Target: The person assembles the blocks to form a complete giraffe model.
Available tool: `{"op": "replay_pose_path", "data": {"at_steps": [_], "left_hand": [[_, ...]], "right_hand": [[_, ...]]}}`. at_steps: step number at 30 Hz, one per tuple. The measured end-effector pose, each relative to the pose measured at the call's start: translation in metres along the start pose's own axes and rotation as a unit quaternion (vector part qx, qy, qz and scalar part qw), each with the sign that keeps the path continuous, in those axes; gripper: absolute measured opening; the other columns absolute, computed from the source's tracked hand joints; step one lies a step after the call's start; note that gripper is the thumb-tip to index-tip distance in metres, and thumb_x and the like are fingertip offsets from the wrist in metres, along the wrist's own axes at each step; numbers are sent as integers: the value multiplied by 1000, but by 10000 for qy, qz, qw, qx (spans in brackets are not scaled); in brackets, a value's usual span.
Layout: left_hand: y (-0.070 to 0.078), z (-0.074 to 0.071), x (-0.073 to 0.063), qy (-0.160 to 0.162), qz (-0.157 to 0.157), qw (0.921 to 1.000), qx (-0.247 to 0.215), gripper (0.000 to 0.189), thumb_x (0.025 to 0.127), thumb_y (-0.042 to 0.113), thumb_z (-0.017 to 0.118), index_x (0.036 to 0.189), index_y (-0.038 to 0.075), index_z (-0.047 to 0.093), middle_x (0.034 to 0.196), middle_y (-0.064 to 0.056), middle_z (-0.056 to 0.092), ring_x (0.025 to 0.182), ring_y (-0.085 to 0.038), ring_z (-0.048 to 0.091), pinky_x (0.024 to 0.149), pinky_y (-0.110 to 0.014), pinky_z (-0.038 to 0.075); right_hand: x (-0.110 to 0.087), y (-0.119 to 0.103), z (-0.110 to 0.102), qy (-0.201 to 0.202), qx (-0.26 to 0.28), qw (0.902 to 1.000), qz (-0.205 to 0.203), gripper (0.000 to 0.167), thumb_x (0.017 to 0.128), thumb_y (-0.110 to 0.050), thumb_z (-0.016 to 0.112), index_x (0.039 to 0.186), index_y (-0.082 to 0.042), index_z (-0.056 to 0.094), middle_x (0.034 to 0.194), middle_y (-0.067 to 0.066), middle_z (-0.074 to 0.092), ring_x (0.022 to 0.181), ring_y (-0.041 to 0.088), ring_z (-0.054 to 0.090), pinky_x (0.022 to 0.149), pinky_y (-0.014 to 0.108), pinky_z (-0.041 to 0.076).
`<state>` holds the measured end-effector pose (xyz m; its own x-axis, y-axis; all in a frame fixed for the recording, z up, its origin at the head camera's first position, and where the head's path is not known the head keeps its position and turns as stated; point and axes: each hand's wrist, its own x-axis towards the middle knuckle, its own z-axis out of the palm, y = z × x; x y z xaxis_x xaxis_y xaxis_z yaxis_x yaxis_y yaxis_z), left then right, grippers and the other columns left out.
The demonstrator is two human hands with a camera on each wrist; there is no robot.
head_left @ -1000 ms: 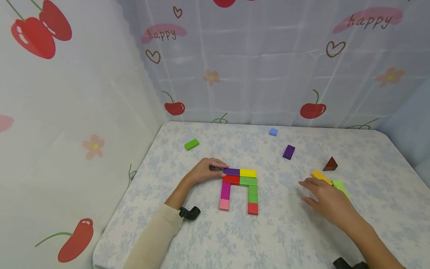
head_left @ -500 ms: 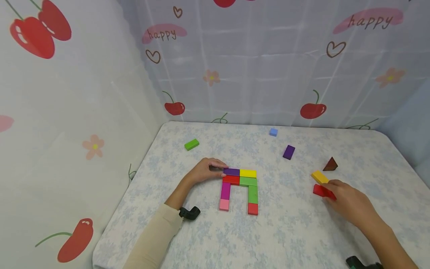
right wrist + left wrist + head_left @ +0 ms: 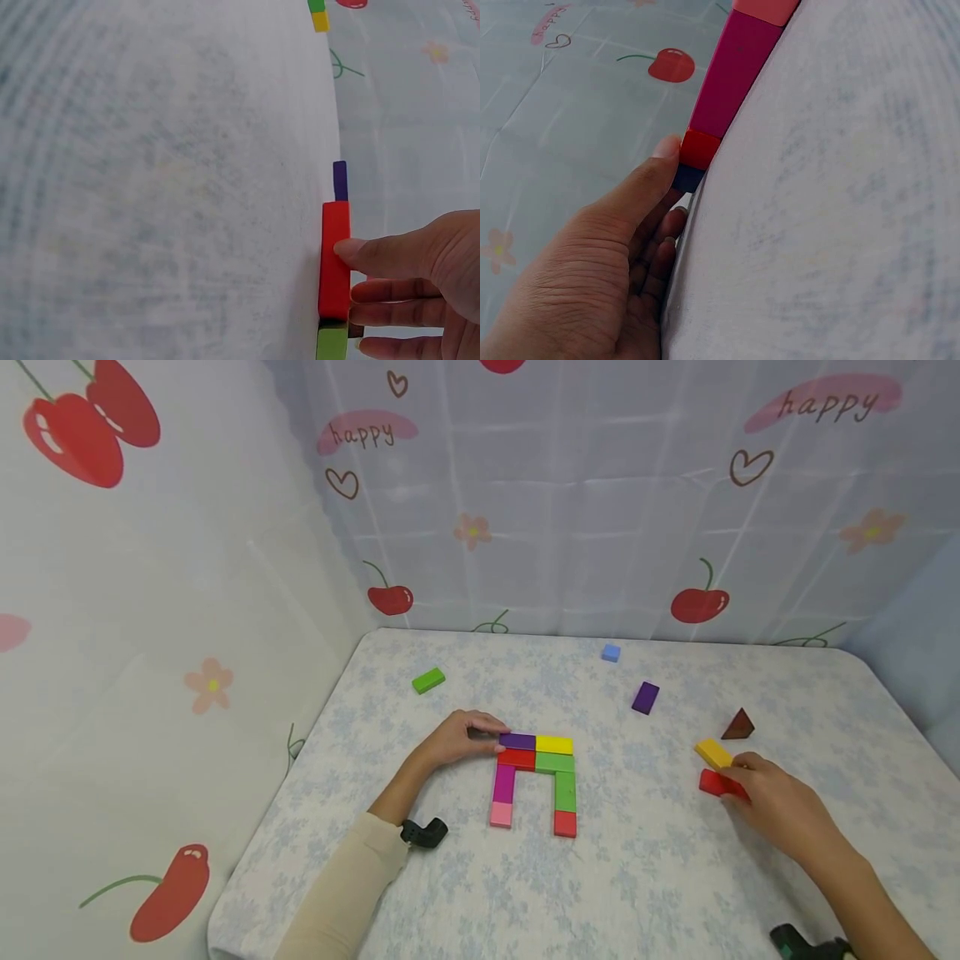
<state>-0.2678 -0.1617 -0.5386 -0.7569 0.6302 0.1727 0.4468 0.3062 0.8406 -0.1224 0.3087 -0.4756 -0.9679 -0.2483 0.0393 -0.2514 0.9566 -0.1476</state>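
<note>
On the table, coloured wooden blocks lie together as an arch. My left hand (image 3: pixel 461 739) is at its upper left corner, thumb by the red block (image 3: pixel 517 760) and index finger at the far side of the purple block (image 3: pixel 517 742), pinching it. In the left wrist view, the thumb (image 3: pixel 667 147) lies against these blocks' ends, and the other fingers curl behind. Over at the right, my right hand (image 3: pixel 780 802) pinches a long red block (image 3: pixel 335 262), thumb on its near side. A yellow block (image 3: pixel 712 752) lies just beyond it; a light green block (image 3: pixel 331 343) is hidden in the head view.
A brown triangular block (image 3: pixel 738 725), a dark purple block (image 3: pixel 645 698) and a small blue block (image 3: pixel 611 653) lie farther back. Back left is a green block (image 3: pixel 428 681). Patterned curtains (image 3: pixel 570 510) hang behind and beside the table (image 3: pixel 637 885).
My right hand has moved right and slightly toward me, its fingers now around the red block, which was hidden before. My left hand stays at the arch.
</note>
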Motion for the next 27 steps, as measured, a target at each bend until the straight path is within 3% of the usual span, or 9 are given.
{"op": "replay_pose_path", "data": {"at_steps": [13,16,21,23,27], "left_hand": [[1,0,0,-3,-81,10000,56,34,86,20,84,119,17,78,119,4,73,116,-14,62,103,-36,49],[1,0,0,-4,-87,10000,41,34,86,21,84,119,17,78,118,4,73,115,-13,63,103,-35,49],[0,0,0,-19,-55,10000,14,34,86,21,84,119,17,78,118,5,73,115,-12,63,102,-34,50],[0,0,0,-19,-46,10000,11,34,86,20,84,119,17,78,118,5,73,115,-12,63,102,-34,49],[0,0,0,-27,-80,10000,24,34,86,20,84,119,18,78,118,6,73,115,-12,63,103,-34,49]], "right_hand": [[7,-12,-4,-364,-129,9992,71,43,75,-17,91,108,3,74,96,19,68,85,34,64,78,58,57],[8,-14,-3,-381,74,9992,44,49,78,-21,89,115,5,70,97,21,67,81,30,64,75,54,58],[8,-15,-2,-522,765,9956,-105,64,79,-25,87,128,9,63,121,36,57,73,20,58,65,34,57],[6,-14,-3,-672,988,9926,-207,68,77,-25,88,130,10,62,126,35,56,73,15,55,63,29,54],[4,-12,-4,-990,1231,9871,-246,70,75,-20,90,131,11,61,118,26,64,78,16,54,64,28,54]]}}
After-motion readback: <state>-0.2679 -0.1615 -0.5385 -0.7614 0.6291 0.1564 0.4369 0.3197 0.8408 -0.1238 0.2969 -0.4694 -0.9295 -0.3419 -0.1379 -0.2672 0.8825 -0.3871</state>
